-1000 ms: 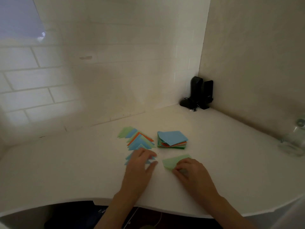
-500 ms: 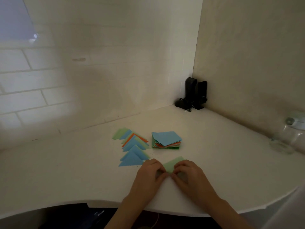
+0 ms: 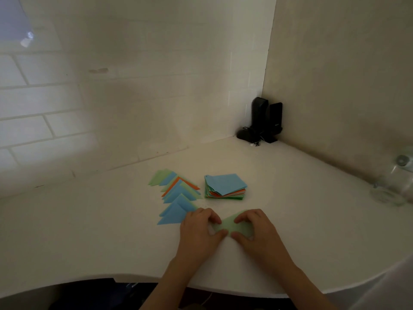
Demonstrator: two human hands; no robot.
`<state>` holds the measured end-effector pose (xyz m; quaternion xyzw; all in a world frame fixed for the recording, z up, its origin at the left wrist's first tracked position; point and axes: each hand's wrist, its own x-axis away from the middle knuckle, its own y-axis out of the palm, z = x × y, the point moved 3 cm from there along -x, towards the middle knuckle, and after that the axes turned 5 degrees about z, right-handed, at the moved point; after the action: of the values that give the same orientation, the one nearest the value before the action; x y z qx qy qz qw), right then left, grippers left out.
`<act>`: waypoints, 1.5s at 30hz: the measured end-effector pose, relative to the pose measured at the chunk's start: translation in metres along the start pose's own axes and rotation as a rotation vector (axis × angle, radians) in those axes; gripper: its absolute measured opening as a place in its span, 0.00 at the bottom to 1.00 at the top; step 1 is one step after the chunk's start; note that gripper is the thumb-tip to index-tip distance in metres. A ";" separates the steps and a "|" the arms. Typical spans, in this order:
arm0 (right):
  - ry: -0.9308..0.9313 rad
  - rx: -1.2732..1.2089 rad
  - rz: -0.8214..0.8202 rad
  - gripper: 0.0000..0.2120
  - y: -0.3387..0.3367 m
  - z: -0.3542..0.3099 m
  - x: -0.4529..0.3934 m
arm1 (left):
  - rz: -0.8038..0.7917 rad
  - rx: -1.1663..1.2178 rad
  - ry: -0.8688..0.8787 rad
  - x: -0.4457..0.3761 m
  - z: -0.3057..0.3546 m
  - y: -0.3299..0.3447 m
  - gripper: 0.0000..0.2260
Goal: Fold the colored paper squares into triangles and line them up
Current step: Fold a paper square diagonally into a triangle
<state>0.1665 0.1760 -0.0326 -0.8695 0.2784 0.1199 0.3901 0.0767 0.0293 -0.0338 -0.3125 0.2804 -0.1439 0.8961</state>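
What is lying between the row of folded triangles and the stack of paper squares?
Nothing: in the head view, a narrow strip of bare white table separates the row of folded triangles from the stack of paper squares.

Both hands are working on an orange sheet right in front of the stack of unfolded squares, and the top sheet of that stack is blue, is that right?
Not quite. The head view shows the sheet under the left hand and right hand is a green sheet, not orange. The rest holds: it lies just in front of the stack of unfolded squares, whose top sheet is blue.
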 end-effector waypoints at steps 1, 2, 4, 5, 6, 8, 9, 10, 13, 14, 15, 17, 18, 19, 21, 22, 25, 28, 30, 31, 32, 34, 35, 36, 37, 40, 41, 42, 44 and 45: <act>0.010 -0.014 -0.026 0.13 -0.001 0.001 -0.002 | -0.014 0.021 -0.017 -0.002 -0.002 0.000 0.14; 0.011 -0.022 -0.049 0.13 -0.002 0.001 -0.003 | -0.026 0.052 -0.033 -0.003 -0.004 0.000 0.14; -0.002 -0.037 -0.072 0.13 -0.003 0.003 -0.005 | -0.044 0.110 -0.057 -0.005 -0.007 -0.001 0.11; -0.003 -0.040 -0.082 0.13 -0.004 0.004 -0.005 | -0.055 0.130 -0.065 -0.005 -0.008 -0.002 0.11; 0.002 -0.034 -0.096 0.12 -0.005 0.004 -0.005 | -0.065 0.144 -0.068 -0.005 -0.008 -0.003 0.11; -0.002 -0.011 -0.107 0.11 -0.007 0.005 -0.003 | -0.065 0.158 -0.044 -0.003 -0.007 -0.004 0.10; -0.003 -0.003 -0.103 0.11 -0.007 0.004 -0.003 | -0.048 0.155 -0.023 -0.002 -0.006 -0.006 0.08; 0.006 0.001 -0.099 0.10 -0.008 0.002 -0.002 | -0.033 0.142 -0.001 0.000 -0.004 -0.007 0.08; 0.028 0.019 -0.063 0.08 -0.004 -0.002 -0.002 | -0.027 0.049 0.060 0.005 0.000 -0.007 0.09; 0.028 0.045 -0.045 0.07 -0.002 -0.003 -0.002 | -0.032 0.019 0.082 0.007 0.001 -0.008 0.09; 0.026 0.074 -0.023 0.07 0.001 -0.004 -0.002 | -0.039 0.001 0.096 0.010 0.002 -0.008 0.10; 0.029 0.116 0.008 0.08 0.003 -0.007 -0.003 | -0.052 -0.021 0.121 0.014 0.003 -0.010 0.12; 0.033 0.146 0.005 0.10 0.005 -0.007 -0.003 | -0.056 -0.038 0.137 0.016 0.004 -0.011 0.14; 0.038 0.188 -0.018 0.11 0.006 -0.008 -0.004 | -0.065 -0.056 0.150 0.018 0.004 -0.011 0.16; 0.006 0.245 -0.073 0.12 0.008 -0.010 -0.005 | -0.086 -0.084 0.168 0.021 0.006 -0.013 0.18; -0.018 0.237 -0.100 0.12 0.009 -0.011 -0.006 | -0.094 -0.083 0.173 0.022 0.007 -0.014 0.18; -0.082 0.165 -0.210 0.21 0.008 -0.011 -0.007 | -0.096 -0.046 0.224 0.023 0.010 -0.016 0.16; -0.143 0.125 -0.315 0.17 -0.001 -0.012 -0.009 | -0.121 -0.037 0.318 0.024 0.010 -0.015 0.17; -0.189 0.093 -0.349 0.16 -0.004 -0.010 -0.007 | -0.134 -0.066 0.353 0.025 0.010 -0.014 0.15; -0.203 0.084 -0.348 0.15 -0.004 -0.009 -0.006 | -0.125 -0.073 0.368 0.026 0.010 -0.013 0.13; -0.210 0.074 -0.330 0.13 -0.005 -0.008 -0.004 | -0.113 -0.081 0.382 0.026 0.010 -0.013 0.11; -0.225 0.035 -0.250 0.08 -0.005 -0.003 0.000 | -0.072 -0.125 0.418 0.026 0.013 -0.013 0.07; -0.235 0.014 -0.206 0.09 -0.007 -0.001 0.002 | -0.049 -0.156 0.438 0.026 0.015 -0.013 0.06; -0.243 0.004 -0.176 0.08 -0.010 0.001 0.004 | -0.030 -0.186 0.454 0.027 0.016 -0.013 0.06; -0.252 0.014 -0.157 0.07 -0.012 0.003 0.005 | -0.015 -0.209 0.461 0.028 0.017 -0.013 0.06; -0.280 0.100 -0.146 0.07 -0.019 0.010 0.011 | 0.003 -0.222 0.436 0.030 0.020 -0.015 0.07; -0.284 0.117 -0.158 0.08 -0.020 0.012 0.012 | 0.006 -0.220 0.424 0.029 0.021 -0.016 0.07; -0.286 0.132 -0.173 0.08 -0.020 0.013 0.013 | 0.007 -0.220 0.412 0.029 0.022 -0.017 0.08; -0.275 0.164 -0.191 0.10 -0.018 0.012 0.013 | 0.000 -0.215 0.378 0.030 0.023 -0.017 0.08; -0.254 0.173 -0.188 0.12 -0.017 0.011 0.012 | 0.000 -0.197 0.353 0.029 0.023 -0.017 0.08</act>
<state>0.1866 0.1888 -0.0344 -0.8327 0.1538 0.1675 0.5048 0.1125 0.0149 -0.0201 -0.3687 0.4460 -0.1684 0.7980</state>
